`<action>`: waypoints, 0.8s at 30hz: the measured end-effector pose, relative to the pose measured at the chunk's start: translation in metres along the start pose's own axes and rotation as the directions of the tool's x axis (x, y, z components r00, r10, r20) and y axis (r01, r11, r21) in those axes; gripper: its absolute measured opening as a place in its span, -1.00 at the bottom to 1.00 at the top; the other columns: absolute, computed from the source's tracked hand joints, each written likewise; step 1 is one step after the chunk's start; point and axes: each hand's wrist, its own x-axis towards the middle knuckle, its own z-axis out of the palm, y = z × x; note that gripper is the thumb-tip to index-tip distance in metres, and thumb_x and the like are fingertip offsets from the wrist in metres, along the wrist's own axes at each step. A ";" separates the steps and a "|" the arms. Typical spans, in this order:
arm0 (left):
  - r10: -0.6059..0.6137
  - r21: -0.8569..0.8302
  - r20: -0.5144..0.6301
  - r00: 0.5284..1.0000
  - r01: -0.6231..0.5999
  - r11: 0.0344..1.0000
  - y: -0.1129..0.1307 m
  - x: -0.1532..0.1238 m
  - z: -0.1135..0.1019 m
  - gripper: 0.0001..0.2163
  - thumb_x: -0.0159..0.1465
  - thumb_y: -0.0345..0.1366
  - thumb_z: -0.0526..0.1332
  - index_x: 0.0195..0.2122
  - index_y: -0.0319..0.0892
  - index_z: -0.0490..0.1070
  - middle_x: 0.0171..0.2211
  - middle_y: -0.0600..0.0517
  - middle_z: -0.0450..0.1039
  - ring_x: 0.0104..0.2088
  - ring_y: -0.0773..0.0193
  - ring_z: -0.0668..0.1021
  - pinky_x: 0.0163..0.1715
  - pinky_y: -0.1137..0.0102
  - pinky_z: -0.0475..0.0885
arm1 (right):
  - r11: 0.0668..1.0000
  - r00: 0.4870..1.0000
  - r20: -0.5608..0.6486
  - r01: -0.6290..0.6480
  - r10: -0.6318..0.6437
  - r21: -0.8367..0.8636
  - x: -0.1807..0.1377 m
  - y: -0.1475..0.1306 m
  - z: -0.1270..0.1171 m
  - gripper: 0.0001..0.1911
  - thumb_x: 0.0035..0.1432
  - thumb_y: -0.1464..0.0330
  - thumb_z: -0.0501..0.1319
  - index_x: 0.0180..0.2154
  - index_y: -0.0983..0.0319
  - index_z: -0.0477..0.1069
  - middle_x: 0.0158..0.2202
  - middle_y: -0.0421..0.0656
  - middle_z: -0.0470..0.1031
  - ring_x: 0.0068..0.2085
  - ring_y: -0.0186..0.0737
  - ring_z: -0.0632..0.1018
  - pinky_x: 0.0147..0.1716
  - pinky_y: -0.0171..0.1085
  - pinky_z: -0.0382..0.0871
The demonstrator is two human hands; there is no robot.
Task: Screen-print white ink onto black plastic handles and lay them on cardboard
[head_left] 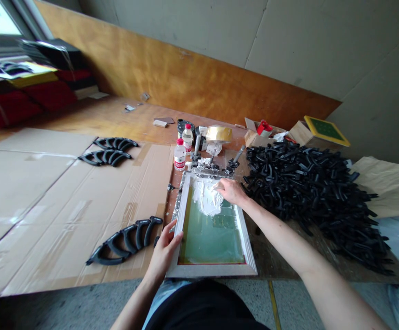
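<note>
A screen printing frame (250,250) with a pale metal rim and green mesh lies in front of me at the table's edge. Thick white ink (208,199) is smeared over the mesh's far part. My right hand (232,191) is closed above the ink at the far right of the frame, pinching a small pale scraper (217,186) that is mostly hidden by the fingers. At the frame's left side, my left hand (166,243) grips the rim, thumb on top. Clamps (213,167) stand at the frame's far end.
Curved black plastic pieces (127,243) lie in rows on cardboard (58,206) to the left. A large heap of black pieces (298,183) covers the right. Behind the frame stand two red-capped bottles (179,156) and a tape roll (219,134). A box (254,135) sits farther back.
</note>
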 end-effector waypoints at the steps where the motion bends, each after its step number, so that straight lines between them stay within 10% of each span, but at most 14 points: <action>1: 0.000 -0.001 0.000 1.000 0.000 1.000 -0.001 0.000 0.000 -0.25 0.10 0.03 0.33 0.25 -0.16 0.16 -0.21 -0.05 0.56 -0.27 0.11 0.59 -0.27 0.31 0.45 | 0.999 1.000 -0.003 -0.029 0.029 -0.025 0.001 0.001 -0.002 -0.86 0.19 0.33 0.22 -0.23 0.26 0.43 -0.18 -0.04 0.55 -0.15 -0.14 0.54 -0.18 -0.29 0.32; 15: 0.011 -0.026 -0.009 1.000 -0.011 1.000 -0.002 0.001 0.000 -0.25 0.07 0.00 0.34 0.25 -0.17 0.19 -0.29 -0.01 0.56 -0.28 0.13 0.58 -0.27 0.33 0.45 | 0.989 0.988 0.066 -0.142 0.139 0.039 0.010 -0.026 -0.014 -0.75 0.15 0.23 0.24 -0.21 0.26 0.47 -0.23 -0.02 0.59 -0.21 -0.09 0.57 -0.27 -0.30 0.33; 24: 0.001 -0.015 -0.032 0.999 -0.002 1.000 0.000 -0.001 0.001 -0.24 0.05 -0.01 0.36 0.25 -0.17 0.20 -0.29 -0.02 0.57 -0.30 0.14 0.59 -0.32 0.34 0.45 | 0.988 0.980 -0.121 0.153 -0.156 -0.034 -0.009 -0.023 0.032 -0.92 0.15 0.51 0.18 -0.29 0.26 0.41 -0.26 -0.06 0.51 -0.17 -0.12 0.47 -0.18 -0.24 0.30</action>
